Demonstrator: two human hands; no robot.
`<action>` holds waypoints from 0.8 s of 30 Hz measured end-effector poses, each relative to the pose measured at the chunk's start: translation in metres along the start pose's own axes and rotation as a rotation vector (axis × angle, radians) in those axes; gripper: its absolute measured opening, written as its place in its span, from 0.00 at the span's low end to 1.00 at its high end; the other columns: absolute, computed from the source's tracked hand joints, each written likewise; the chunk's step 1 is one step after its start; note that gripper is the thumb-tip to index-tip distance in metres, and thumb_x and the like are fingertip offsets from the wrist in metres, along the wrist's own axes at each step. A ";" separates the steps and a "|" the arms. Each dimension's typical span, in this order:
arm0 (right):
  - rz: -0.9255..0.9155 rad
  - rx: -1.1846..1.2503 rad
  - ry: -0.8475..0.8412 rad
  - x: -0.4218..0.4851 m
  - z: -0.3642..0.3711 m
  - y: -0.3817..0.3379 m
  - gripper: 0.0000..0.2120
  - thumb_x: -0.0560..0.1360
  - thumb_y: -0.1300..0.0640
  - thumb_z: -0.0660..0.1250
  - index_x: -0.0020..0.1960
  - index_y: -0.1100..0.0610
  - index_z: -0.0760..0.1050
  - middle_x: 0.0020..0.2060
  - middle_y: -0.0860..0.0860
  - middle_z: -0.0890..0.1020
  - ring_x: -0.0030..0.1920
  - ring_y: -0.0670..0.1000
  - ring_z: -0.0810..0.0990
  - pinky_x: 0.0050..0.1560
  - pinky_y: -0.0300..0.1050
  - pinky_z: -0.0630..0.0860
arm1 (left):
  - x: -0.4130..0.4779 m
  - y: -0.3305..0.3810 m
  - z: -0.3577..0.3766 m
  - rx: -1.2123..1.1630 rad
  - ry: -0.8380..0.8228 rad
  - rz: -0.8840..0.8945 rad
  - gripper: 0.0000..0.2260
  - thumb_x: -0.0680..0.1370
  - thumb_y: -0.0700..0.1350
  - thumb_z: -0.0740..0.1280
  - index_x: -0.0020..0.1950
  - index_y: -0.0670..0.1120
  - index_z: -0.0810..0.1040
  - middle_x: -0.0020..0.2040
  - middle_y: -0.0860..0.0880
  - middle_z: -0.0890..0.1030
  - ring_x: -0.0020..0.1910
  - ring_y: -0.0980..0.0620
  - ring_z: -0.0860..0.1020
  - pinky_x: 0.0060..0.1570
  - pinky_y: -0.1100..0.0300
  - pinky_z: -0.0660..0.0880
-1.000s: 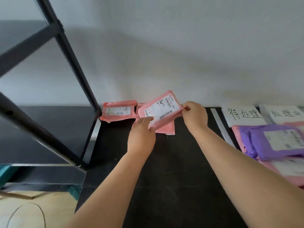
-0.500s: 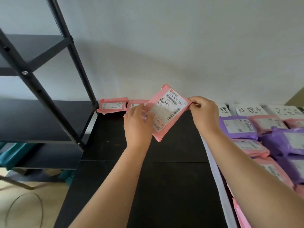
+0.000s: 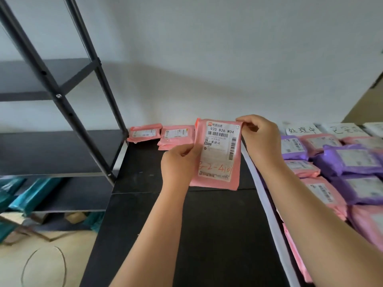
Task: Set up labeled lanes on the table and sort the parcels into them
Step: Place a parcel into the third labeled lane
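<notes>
A pink parcel (image 3: 217, 154) is held upright above the black surface (image 3: 207, 235), its white shipping label reading 920 B26 W04 facing the camera. The left hand (image 3: 178, 164) pinches its left edge, the right hand (image 3: 261, 137) its top right corner. A second pink parcel (image 3: 144, 132) and a third pink parcel (image 3: 176, 134) lie flat by the wall. Right of a white tape strip (image 3: 267, 204), purple parcels (image 3: 352, 160) and further pink parcels (image 3: 323, 189) fill lanes below handwritten paper labels (image 3: 301, 129).

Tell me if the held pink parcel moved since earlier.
Yes: the held parcel turned upright and shifted right, measured against the nearest wall-side parcel.
</notes>
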State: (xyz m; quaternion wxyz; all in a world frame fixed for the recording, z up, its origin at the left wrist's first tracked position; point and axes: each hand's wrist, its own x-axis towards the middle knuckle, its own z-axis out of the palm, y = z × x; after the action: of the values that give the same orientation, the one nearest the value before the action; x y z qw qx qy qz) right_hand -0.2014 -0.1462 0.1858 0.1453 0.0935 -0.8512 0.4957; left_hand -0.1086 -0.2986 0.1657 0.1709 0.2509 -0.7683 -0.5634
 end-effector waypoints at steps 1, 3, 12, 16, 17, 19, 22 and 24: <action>0.015 0.000 0.007 -0.005 -0.003 -0.005 0.11 0.80 0.60 0.65 0.59 0.51 0.80 0.48 0.42 0.82 0.48 0.41 0.79 0.47 0.36 0.77 | -0.003 -0.001 -0.005 -0.046 -0.005 -0.027 0.08 0.78 0.51 0.70 0.50 0.49 0.86 0.39 0.54 0.85 0.43 0.47 0.83 0.50 0.48 0.81; 0.067 0.020 0.018 -0.017 -0.006 -0.016 0.12 0.80 0.55 0.66 0.64 0.51 0.76 0.50 0.43 0.80 0.48 0.41 0.78 0.42 0.29 0.71 | -0.006 -0.002 -0.018 -0.123 0.000 -0.065 0.07 0.77 0.50 0.71 0.50 0.50 0.86 0.40 0.54 0.86 0.44 0.48 0.84 0.51 0.46 0.81; 0.214 0.195 -0.270 -0.083 0.002 -0.038 0.07 0.80 0.48 0.66 0.48 0.48 0.81 0.40 0.36 0.81 0.38 0.26 0.76 0.34 0.21 0.68 | -0.013 -0.002 -0.059 -0.323 0.006 -0.095 0.04 0.77 0.47 0.71 0.48 0.50 0.86 0.45 0.52 0.86 0.46 0.50 0.85 0.51 0.48 0.82; 0.205 0.230 -0.139 -0.090 0.003 -0.042 0.04 0.78 0.55 0.69 0.46 0.52 0.83 0.39 0.41 0.84 0.38 0.34 0.81 0.35 0.25 0.73 | -0.017 -0.001 -0.067 -0.404 -0.042 -0.141 0.05 0.76 0.47 0.72 0.49 0.47 0.86 0.46 0.50 0.86 0.46 0.48 0.85 0.51 0.47 0.82; 0.217 0.248 -0.096 -0.091 0.002 -0.043 0.04 0.77 0.56 0.70 0.45 0.52 0.83 0.39 0.42 0.85 0.39 0.37 0.82 0.36 0.28 0.75 | -0.019 0.001 -0.068 -0.424 -0.054 -0.148 0.06 0.76 0.47 0.73 0.49 0.46 0.86 0.46 0.49 0.86 0.46 0.48 0.85 0.51 0.47 0.82; 0.230 0.263 -0.046 -0.093 -0.001 -0.047 0.05 0.77 0.57 0.70 0.43 0.54 0.83 0.37 0.43 0.85 0.39 0.41 0.82 0.38 0.32 0.76 | -0.021 0.003 -0.072 -0.450 -0.078 -0.154 0.07 0.75 0.47 0.74 0.49 0.45 0.86 0.46 0.48 0.86 0.46 0.47 0.85 0.52 0.46 0.82; 0.261 0.268 -0.018 -0.096 -0.005 -0.053 0.05 0.77 0.56 0.70 0.43 0.54 0.83 0.38 0.45 0.85 0.42 0.46 0.83 0.43 0.38 0.78 | -0.023 0.007 -0.075 -0.480 -0.109 -0.151 0.08 0.73 0.47 0.75 0.48 0.44 0.86 0.46 0.47 0.86 0.47 0.45 0.85 0.53 0.45 0.81; 0.273 0.272 -0.003 -0.097 -0.007 -0.056 0.05 0.77 0.55 0.70 0.44 0.54 0.83 0.39 0.45 0.85 0.44 0.48 0.84 0.47 0.44 0.79 | -0.024 0.011 -0.077 -0.492 -0.120 -0.143 0.08 0.73 0.47 0.75 0.47 0.44 0.86 0.46 0.47 0.86 0.47 0.45 0.85 0.53 0.44 0.81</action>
State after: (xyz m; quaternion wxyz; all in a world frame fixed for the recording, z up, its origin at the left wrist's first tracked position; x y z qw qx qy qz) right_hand -0.0924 -0.1658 0.2021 0.0616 -0.0037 -0.7813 0.6211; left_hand -0.0492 -0.3418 0.2002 0.1406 0.2216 -0.5972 -0.7579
